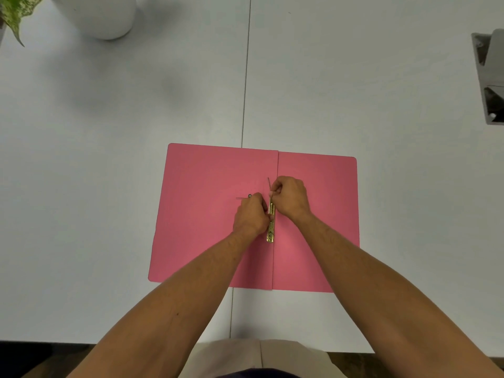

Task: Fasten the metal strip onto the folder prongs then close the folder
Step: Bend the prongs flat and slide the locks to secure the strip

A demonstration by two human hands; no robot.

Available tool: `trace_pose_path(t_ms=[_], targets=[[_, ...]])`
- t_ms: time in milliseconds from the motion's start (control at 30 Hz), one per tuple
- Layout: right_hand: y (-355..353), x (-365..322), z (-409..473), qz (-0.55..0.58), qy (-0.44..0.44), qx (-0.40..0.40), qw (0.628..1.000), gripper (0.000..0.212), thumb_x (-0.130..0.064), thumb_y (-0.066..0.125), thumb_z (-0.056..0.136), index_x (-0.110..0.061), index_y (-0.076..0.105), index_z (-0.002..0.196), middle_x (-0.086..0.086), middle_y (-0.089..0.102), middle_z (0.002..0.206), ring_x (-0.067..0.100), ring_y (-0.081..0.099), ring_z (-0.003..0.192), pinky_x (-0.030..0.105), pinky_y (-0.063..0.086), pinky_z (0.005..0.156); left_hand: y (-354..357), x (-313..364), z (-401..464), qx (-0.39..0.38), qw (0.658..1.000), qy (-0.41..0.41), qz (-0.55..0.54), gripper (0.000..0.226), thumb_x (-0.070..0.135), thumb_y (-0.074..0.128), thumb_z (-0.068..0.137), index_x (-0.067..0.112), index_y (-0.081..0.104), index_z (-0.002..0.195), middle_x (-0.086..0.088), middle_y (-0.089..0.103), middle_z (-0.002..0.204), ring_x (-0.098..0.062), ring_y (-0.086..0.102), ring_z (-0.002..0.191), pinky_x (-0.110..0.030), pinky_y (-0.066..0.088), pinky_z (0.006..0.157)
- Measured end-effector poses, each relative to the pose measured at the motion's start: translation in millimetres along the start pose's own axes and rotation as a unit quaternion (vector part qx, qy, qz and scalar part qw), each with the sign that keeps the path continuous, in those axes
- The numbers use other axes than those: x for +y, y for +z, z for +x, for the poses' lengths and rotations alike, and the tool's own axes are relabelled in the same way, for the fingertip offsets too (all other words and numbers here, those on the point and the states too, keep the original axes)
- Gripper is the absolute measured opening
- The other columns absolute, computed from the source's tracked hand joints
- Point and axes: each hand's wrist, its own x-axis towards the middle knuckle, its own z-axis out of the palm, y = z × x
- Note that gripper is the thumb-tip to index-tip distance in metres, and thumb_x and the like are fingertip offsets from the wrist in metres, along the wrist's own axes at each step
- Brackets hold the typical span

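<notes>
1. Two bare forearms reach up from the bottom edge of the view, over the near edge of a white table (109, 186) and onto an open pink folder (207, 227).
2. The folder lies flat and spread wide at the middle of the table, its centre crease running away from the person, roughly in line with the seam between the two table tops.
3. A gold metal strip (270, 227) lies along that crease, its near end showing a hole and resting on the folder.
4. The left hand (252, 216) sits just left of the strip with its fingers curled in against the strip's middle; it appears to press or pinch there, but whether it truly grips the strip cannot be told.
5. The right hand (290, 197) is closed over the strip's far end, fingertips pinched together where a thin prong (269, 184) rises upright beside them.
6. A second thin prong (241, 198) lies flat on the left leaf, pointing left from beside the left hand's knuckles.
7. At the far left of the table stands a white pot (103, 15), with a speckled green leaf (16, 15) at the corner.
8. A shiny metal bracket (489, 77) sits at the right edge of the table, well apart from the folder.
</notes>
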Motion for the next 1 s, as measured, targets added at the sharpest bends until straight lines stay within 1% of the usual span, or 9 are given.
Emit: trace_pose_path(t_ms=[133,233,300,367,467,567,700,867,1000], targets=[[1.2,-5.7,-0.4,-0.071,-0.035,-0.014,0.997,0.014,-0.003,0.056,0.076,-0.006,0.064,0.088,0.01,0.066,0.089,0.028,0.061,0.079,0.039,0.055,0.068,-0.2,0.3,-0.3,0.001,1.0,0.005,-0.001,0.013,0.008,0.066,0.079,0.014,0.055,0.084,-0.012,0.066,0.093,-0.032,0.064,0.081,-0.042,0.054,0.066],[-1.1,-9.3,4.9,-0.099,-0.046,-0.027,0.994,0.011,-0.005,0.054,0.081,-0.003,0.064,0.085,0.014,0.067,0.089,0.032,0.062,0.08,0.041,0.055,0.069,-0.5,0.6,-0.3,0.001,1.0,0.005,-0.006,0.014,0.008,0.067,0.079,0.013,0.056,0.084,-0.012,0.068,0.09,-0.032,0.065,0.079,-0.043,0.055,0.067],[-4.1,-6.6,8.5,-0.071,-0.028,-0.029,0.997,0.009,-0.007,0.06,0.084,-0.005,0.066,0.078,0.014,0.07,0.086,0.03,0.065,0.08,0.04,0.056,0.073,-0.3,0.6,-0.3,0.0,1.0,0.001,-0.004,0.017,0.009,0.07,0.078,0.015,0.055,0.082,-0.011,0.068,0.09,-0.029,0.064,0.077,-0.039,0.053,0.065],[-7.9,-0.3,9.0,-0.025,0.005,-0.012,1.0,0.013,-0.008,0.068,0.082,-0.012,0.065,0.07,0.009,0.071,0.082,0.025,0.066,0.079,0.037,0.056,0.075,-0.3,0.4,0.3,0.001,1.0,-0.002,-0.003,0.018,0.01,0.072,0.078,0.016,0.056,0.082,-0.01,0.068,0.089,-0.027,0.064,0.075,-0.038,0.053,0.065],[-10.8,9.9,5.9,0.029,0.046,0.013,0.998,0.015,-0.013,0.077,0.076,-0.014,0.065,0.069,0.002,0.069,0.08,0.018,0.063,0.078,0.031,0.053,0.076,0.9,-0.8,1.5,-0.001,1.0,-0.012,-0.017,0.018,0.005,0.069,0.08,0.017,0.055,0.079,-0.006,0.068,0.08,-0.025,0.068,0.072,-0.042,0.058,0.064],[-10.2,12.1,3.8,0.066,0.063,0.024,0.996,0.015,-0.018,0.081,0.074,-0.013,0.067,0.069,0.001,0.07,0.079,0.016,0.063,0.078,0.028,0.052,0.076,1.7,-1.7,2.1,0.002,1.0,-0.017,-0.019,0.022,0.003,0.066,0.081,0.02,0.053,0.075,-0.001,0.066,0.074,-0.022,0.066,0.068,-0.041,0.059,0.063],[-9.4,7.5,5.7,0.052,0.051,0.02,0.997,0.012,-0.007,0.076,0.076,-0.014,0.068,0.07,0.004,0.073,0.084,0.018,0.066,0.081,0.033,0.055,0.079,2.0,-1.4,2.6,-0.003,1.0,-0.014,-0.013,0.018,0.004,0.068,0.081,0.018,0.055,0.08,-0.001,0.064,0.076,-0.025,0.066,0.074,-0.043,0.059,0.067],[-10.9,4.5,11.7,0.032,0.033,-0.001,0.999,0.009,-0.005,0.076,0.077,-0.011,0.069,0.075,0.006,0.072,0.084,0.016,0.063,0.076,0.026,0.051,0.07,1.4,0.1,3.5,-0.011,1.0,-0.012,-0.008,0.014,0.002,0.066,0.081,0.014,0.058,0.084,-0.009,0.07,0.086,-0.025,0.068,0.077,-0.044,0.059,0.07],[-12.6,2.7,12.6,0.035,0.011,-0.011,0.999,0.01,-0.007,0.077,0.076,-0.011,0.069,0.074,-0.001,0.066,0.075,0.012,0.06,0.07,0.024,0.049,0.067,2.5,1.9,4.3,-0.016,1.0,-0.003,-0.003,0.011,0.002,0.067,0.081,0.007,0.062,0.09,-0.014,0.07,0.092,-0.03,0.069,0.081,-0.047,0.059,0.071]])
